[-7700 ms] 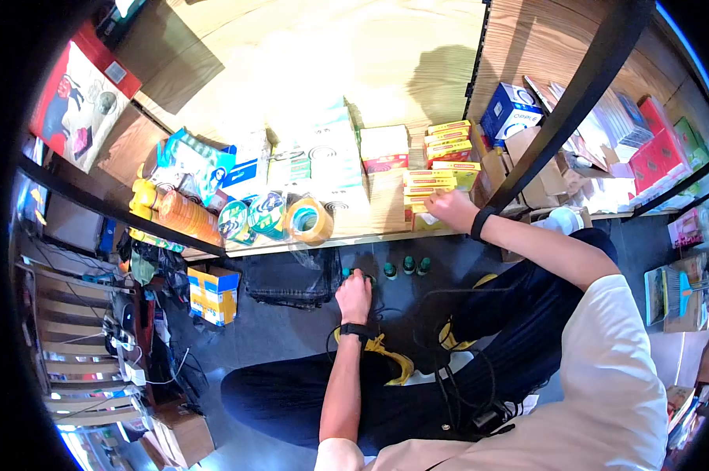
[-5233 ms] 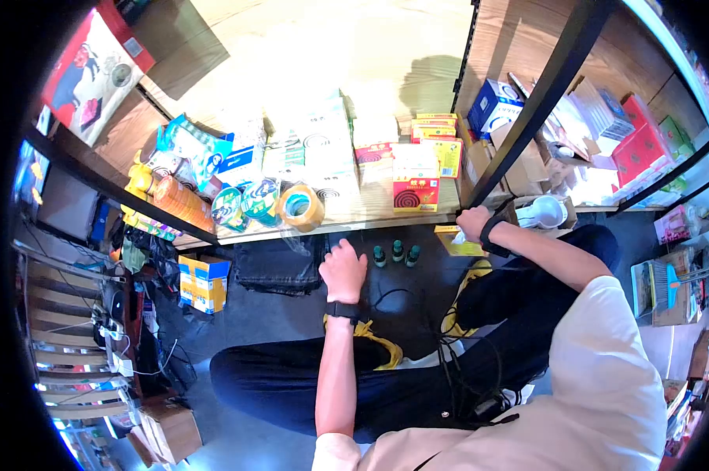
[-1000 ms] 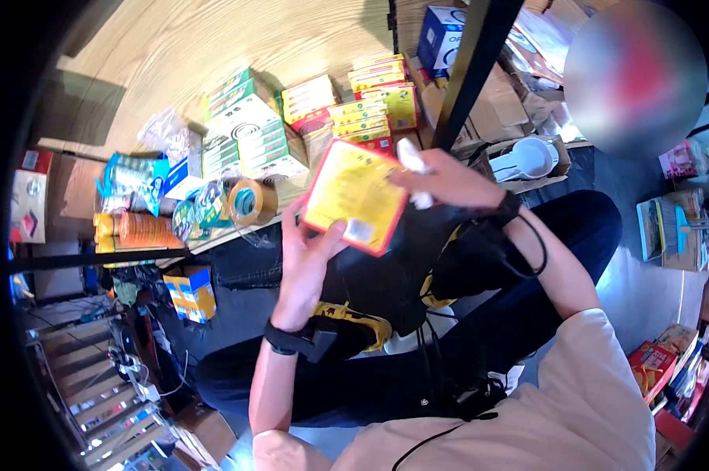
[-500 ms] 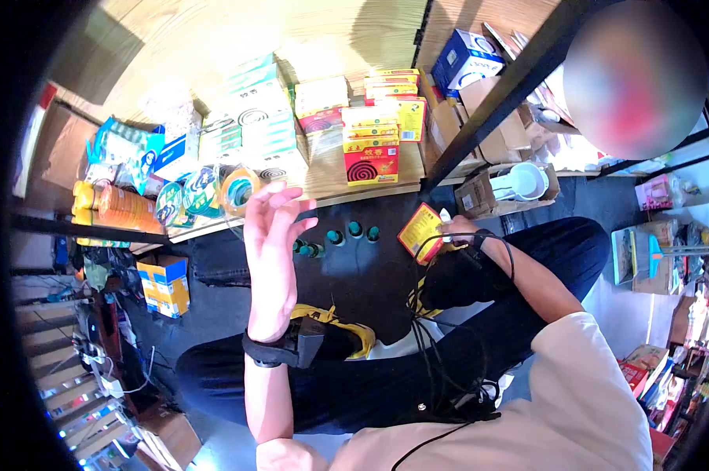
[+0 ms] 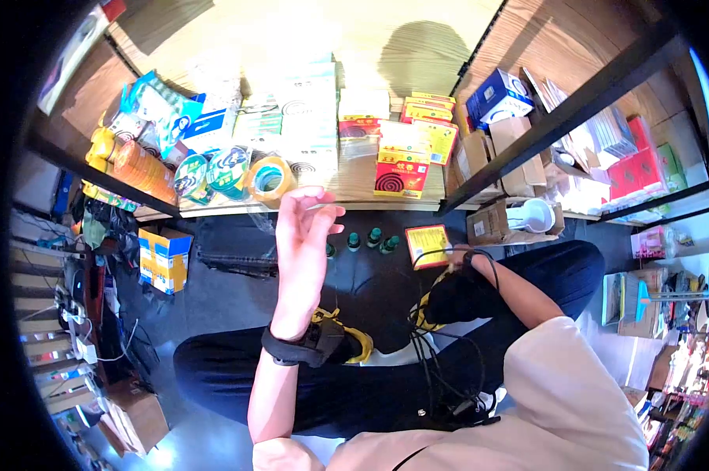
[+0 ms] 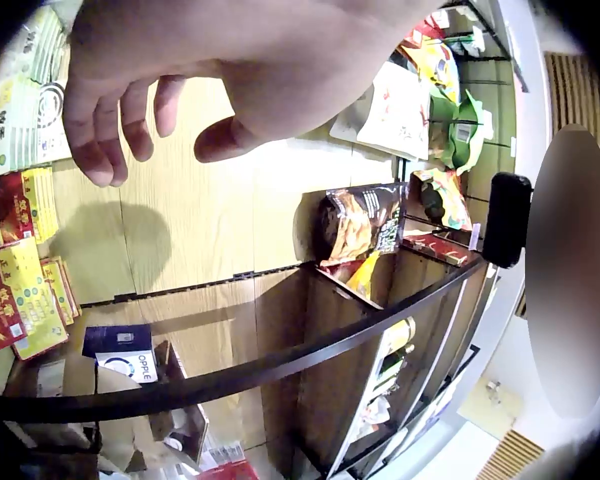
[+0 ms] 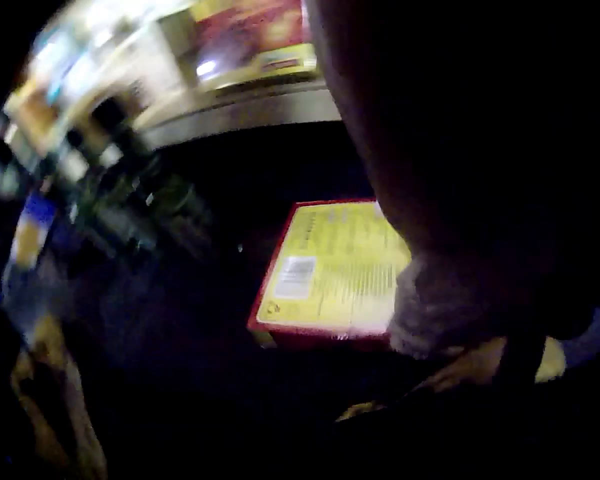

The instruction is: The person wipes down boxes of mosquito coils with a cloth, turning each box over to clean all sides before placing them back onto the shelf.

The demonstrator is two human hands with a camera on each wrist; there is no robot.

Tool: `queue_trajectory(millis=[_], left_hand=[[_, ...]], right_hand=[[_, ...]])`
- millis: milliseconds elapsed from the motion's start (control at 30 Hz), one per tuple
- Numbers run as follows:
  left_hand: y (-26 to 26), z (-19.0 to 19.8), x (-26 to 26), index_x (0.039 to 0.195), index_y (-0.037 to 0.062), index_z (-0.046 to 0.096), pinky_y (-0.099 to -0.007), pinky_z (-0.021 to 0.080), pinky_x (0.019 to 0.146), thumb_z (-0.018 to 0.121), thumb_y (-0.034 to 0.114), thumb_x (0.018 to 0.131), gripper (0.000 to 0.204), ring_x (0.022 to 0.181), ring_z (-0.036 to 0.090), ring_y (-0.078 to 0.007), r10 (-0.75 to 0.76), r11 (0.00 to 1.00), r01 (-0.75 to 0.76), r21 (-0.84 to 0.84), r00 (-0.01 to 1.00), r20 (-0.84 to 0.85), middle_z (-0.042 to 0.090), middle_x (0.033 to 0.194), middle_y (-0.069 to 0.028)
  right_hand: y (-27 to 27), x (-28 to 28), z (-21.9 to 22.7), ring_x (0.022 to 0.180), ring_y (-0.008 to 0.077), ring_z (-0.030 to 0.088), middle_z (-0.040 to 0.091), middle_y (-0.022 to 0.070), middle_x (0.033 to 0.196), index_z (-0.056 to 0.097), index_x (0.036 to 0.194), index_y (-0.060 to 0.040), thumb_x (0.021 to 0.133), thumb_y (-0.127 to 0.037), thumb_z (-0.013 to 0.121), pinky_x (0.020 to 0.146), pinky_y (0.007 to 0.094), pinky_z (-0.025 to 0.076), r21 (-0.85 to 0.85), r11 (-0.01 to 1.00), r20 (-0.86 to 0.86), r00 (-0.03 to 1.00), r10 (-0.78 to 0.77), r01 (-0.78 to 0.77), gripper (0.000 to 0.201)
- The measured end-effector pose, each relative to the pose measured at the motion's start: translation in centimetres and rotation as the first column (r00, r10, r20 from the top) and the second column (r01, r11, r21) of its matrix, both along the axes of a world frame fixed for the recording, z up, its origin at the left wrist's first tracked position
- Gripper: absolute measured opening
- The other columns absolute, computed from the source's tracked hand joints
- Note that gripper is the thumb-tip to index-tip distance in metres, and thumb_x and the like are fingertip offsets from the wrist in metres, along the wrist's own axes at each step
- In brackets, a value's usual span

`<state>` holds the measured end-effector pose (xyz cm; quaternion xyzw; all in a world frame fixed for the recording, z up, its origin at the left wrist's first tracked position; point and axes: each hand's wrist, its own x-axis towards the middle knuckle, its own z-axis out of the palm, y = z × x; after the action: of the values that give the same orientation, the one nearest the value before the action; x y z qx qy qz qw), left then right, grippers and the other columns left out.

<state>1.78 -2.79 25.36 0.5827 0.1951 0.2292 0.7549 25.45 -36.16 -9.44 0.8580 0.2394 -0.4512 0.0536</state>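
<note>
My right hand is low near the floor, its curled fingers at the right edge of a yellow mosquito coil box with a red border. In the right wrist view that box lies flat, barcode side up, and the dark hand covers its right end. My left hand is raised in front of the shelf, fingers loosely bent with nothing in them. The left wrist view shows the same hand over the wooden shelf. Small green-capped bottles stand on the floor between the hands.
Stacked red and yellow coil boxes stand at the shelf's front edge, beside tape rolls and pale green cartons. A black post crosses on the right. Below it a carton holds a white scoop. Cables hang before my legs.
The box was held up in both hands with a white tissue at my right hand. My left hand let go, and my right hand carried the box down to the right, to the floor.
</note>
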Motion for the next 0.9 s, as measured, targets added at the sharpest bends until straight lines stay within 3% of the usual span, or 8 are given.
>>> queue_trajectory(millis=[67, 100, 167, 267, 333, 533, 667, 900], left_hand=[[0.1, 0.0, 0.1, 0.124, 0.0062, 0.055, -0.0335, 0.052, 0.088, 0.057, 0.009, 0.099, 0.025, 0.106, 0.064, -0.0208, 0.014, 1.000, -0.014, -0.006, 1.000, 0.012, 0.063, 0.119, -0.0094], [0.2, -0.1, 0.1, 0.124, 0.0065, 0.055, -0.0334, 0.052, 0.088, 0.057, 0.009, 0.099, 0.025, 0.106, 0.064, -0.0206, 0.007, 1.000, -0.007, -0.001, 1.000, 0.023, 0.062, 0.120, -0.0095], [0.0, 0.0, 0.4, 0.119, 0.0053, 0.052, -0.0274, 0.052, 0.079, 0.060, 0.001, 0.098, 0.023, 0.097, 0.064, -0.0148, 0.016, 0.999, -0.014, -0.037, 0.999, 0.051, 0.060, 0.113, -0.0067], [0.0, -0.5, 0.5, 0.119, 0.0046, 0.052, -0.0268, 0.052, 0.077, 0.060, 0.001, 0.097, 0.023, 0.096, 0.064, -0.0141, 0.000, 1.000, 0.000, -0.002, 0.999, 0.042, 0.060, 0.112, -0.0064], [-0.1, -0.9, 0.3, 0.120, 0.0068, 0.054, -0.0304, 0.052, 0.083, 0.056, 0.008, 0.100, 0.020, 0.101, 0.065, -0.0186, -0.021, 0.999, 0.020, 0.026, 0.999, 0.037, 0.061, 0.116, -0.0076], [0.0, -1.6, 0.3, 0.117, 0.0046, 0.053, -0.0278, 0.053, 0.076, 0.060, 0.002, 0.096, 0.023, 0.091, 0.066, -0.0137, -0.007, 1.000, 0.007, 0.002, 1.000, 0.001, 0.062, 0.108, -0.0057], [0.2, -2.1, 0.0, 0.117, 0.0029, 0.053, -0.0284, 0.054, 0.078, 0.060, 0.002, 0.096, 0.022, 0.092, 0.067, -0.0152, 0.010, 1.000, -0.010, 0.005, 1.000, -0.003, 0.064, 0.107, -0.0068], [0.5, -4.5, 0.7, 0.113, 0.0009, 0.055, -0.0279, 0.055, 0.073, 0.063, 0.002, 0.094, 0.020, 0.088, 0.067, -0.0136, -0.004, 0.972, 0.023, 0.233, 0.997, -0.083, 0.065, 0.105, -0.0085]], right_hand=[[3.6, -1.4, 7.6, 0.098, 0.0329, 0.073, 0.074, 0.0186, 0.108, 0.073, 0.111, -0.0102, 0.096, -0.030, 0.055, 0.077, 0.0505, 0.057, -0.055, 0.982, 0.285, 0.940, 0.186, -0.178, 0.030], [4.0, -0.7, 6.7, 0.094, 0.0399, 0.073, 0.074, 0.0223, 0.105, 0.073, 0.102, -0.0075, 0.091, -0.027, 0.059, 0.077, 0.0540, 0.057, 0.075, 0.972, 0.484, 0.860, 0.161, -0.224, 0.026], [8.3, 0.3, 11.6, 0.090, 0.0441, 0.070, 0.070, 0.0237, 0.101, 0.060, 0.118, -0.0066, 0.090, -0.016, 0.059, 0.077, 0.0578, 0.056, 0.363, 0.916, 0.572, 0.817, -0.073, -0.172, 0.029], [13.3, 2.7, 18.1, 0.083, 0.0433, 0.068, 0.059, 0.0200, 0.111, 0.051, 0.124, -0.0060, 0.084, -0.003, 0.061, 0.070, 0.0523, 0.057, 0.489, 0.752, 0.745, 0.660, -0.096, -0.443, 0.042], [15.4, 5.2, 17.9, 0.078, 0.0355, 0.071, 0.060, 0.0162, 0.110, 0.051, 0.122, -0.0038, 0.085, -0.006, 0.063, 0.066, 0.0468, 0.059, 0.364, 0.712, 0.874, 0.485, -0.038, -0.601, 0.039], [18.6, 6.2, 14.4, 0.064, 0.0193, 0.071, 0.058, 0.0068, 0.099, 0.055, 0.111, -0.0051, 0.089, -0.011, 0.061, 0.053, 0.0347, 0.057, 0.038, 0.797, 0.956, 0.254, 0.146, -0.603, 0.024], [18.7, 6.7, 13.0, 0.074, 0.0257, 0.072, 0.055, 0.0118, 0.112, 0.050, 0.120, -0.0049, 0.086, -0.015, 0.071, 0.057, 0.0394, 0.057, 0.134, 0.823, 0.926, 0.366, 0.095, -0.552, 0.042], [17.5, 6.0, 19.6, 0.080, 0.0352, 0.073, 0.072, 0.0181, 0.088, 0.063, 0.100, -0.0065, 0.081, -0.008, 0.065, 0.065, 0.0498, 0.056, 0.254, 0.839, 0.826, 0.560, 0.071, -0.481, 0.019]])
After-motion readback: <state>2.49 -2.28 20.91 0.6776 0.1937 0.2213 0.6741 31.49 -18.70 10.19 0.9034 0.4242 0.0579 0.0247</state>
